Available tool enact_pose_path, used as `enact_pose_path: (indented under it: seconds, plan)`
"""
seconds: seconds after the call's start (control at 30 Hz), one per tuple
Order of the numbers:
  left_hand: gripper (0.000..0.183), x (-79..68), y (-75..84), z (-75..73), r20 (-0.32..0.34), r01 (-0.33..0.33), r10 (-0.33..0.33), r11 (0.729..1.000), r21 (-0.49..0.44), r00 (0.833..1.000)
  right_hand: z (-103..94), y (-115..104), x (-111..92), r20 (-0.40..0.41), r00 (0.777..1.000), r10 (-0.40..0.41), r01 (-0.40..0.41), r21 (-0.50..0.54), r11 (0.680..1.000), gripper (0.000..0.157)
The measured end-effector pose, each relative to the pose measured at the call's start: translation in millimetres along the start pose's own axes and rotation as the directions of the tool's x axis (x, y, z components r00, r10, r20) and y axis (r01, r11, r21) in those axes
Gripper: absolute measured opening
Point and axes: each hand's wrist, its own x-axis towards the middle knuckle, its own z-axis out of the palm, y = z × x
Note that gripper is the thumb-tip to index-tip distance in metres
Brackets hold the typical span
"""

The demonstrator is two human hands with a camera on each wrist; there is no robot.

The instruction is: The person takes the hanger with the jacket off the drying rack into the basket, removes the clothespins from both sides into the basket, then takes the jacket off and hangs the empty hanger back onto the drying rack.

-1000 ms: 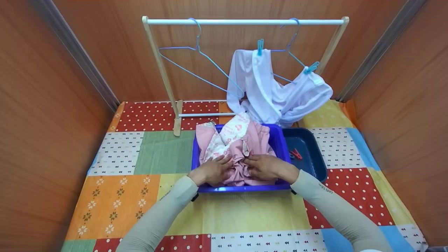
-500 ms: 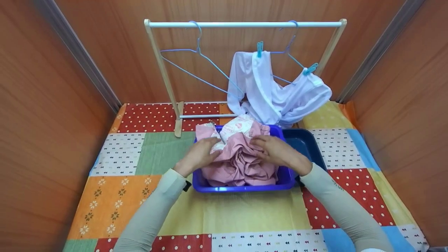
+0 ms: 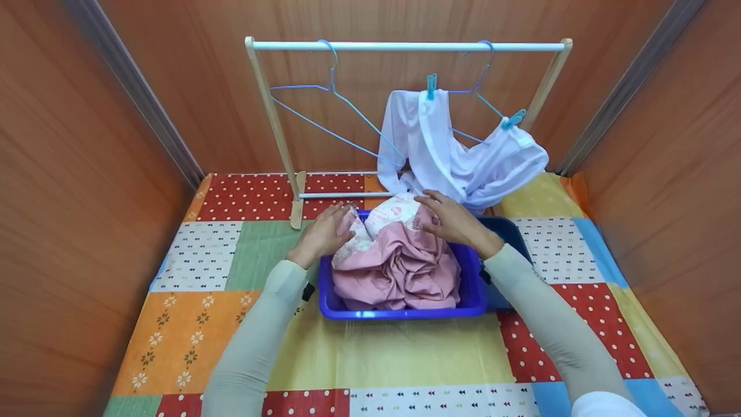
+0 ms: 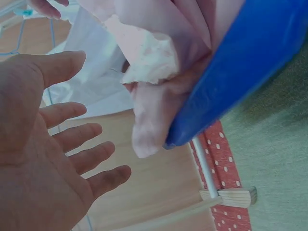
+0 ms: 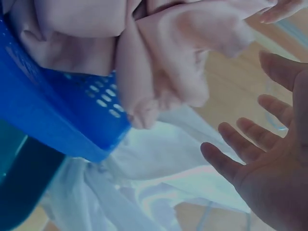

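Note:
A pink garment (image 3: 399,266) with a white printed part (image 3: 393,213) lies bunched in the blue basket (image 3: 402,314). My left hand (image 3: 322,234) hovers over the basket's far left corner. In the left wrist view its fingers (image 4: 89,156) are spread, apart from the cloth and holding nothing. Above the far right part of the basket is my right hand (image 3: 454,221). The right wrist view shows that hand's fingers (image 5: 240,142) spread too, with a gap between them and the pink cloth (image 5: 168,53).
Behind the basket stands a rack with a white rail (image 3: 405,46). A bare blue hanger (image 3: 333,90) hangs left; at right a white garment (image 3: 434,139) hangs from teal clothespins (image 3: 431,86). A dark tray (image 3: 506,231) sits right of the basket. Wooden panels (image 3: 654,231) enclose the sides.
Both hands have let go of the pink cloth and moved up and away from me toward the basket's far side. The pink fabric's near part now lies looser and puffed up.

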Motion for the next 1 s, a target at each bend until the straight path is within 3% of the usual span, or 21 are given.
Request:
enact_pose_path:
  seconds: [0.3,0.5,0.6,0.7,0.83,1.0]
  plan:
    - [0.074,14.7,-16.0,9.8,0.074,0.075,-0.075,0.997,0.009,0.994,27.4,21,33,0.134,0.985,0.111,-0.122,0.076,0.990,0.068]
    - [0.087,21.2,-23.3,16.3,0.139,0.061,-0.067,0.997,0.045,0.988,37.9,29,42,0.142,0.982,0.127,-0.140,0.083,0.987,0.074]
    - [0.085,22.0,-27.2,18.5,0.154,0.049,-0.056,0.998,0.048,0.987,42.9,30,45,0.151,0.981,0.118,-0.132,0.088,0.987,0.074]
    - [0.078,22.5,-29.3,20.1,0.136,0.039,-0.043,0.999,0.036,0.990,48.2,30,46,0.144,0.984,0.102,-0.113,0.071,0.991,0.070]
    - [0.067,23.4,-30.5,22.2,0.069,0.026,-0.028,0.999,0.030,0.997,54.6,31,47,0.061,0.998,0.020,-0.023,0.050,0.998,0.057]
    - [0.044,24.5,-30.7,25.6,0.007,0.019,-0.020,0.995,0.100,1.000,60.0,32,48,-0.030,0.997,-0.071,0.073,0.041,0.997,0.041]
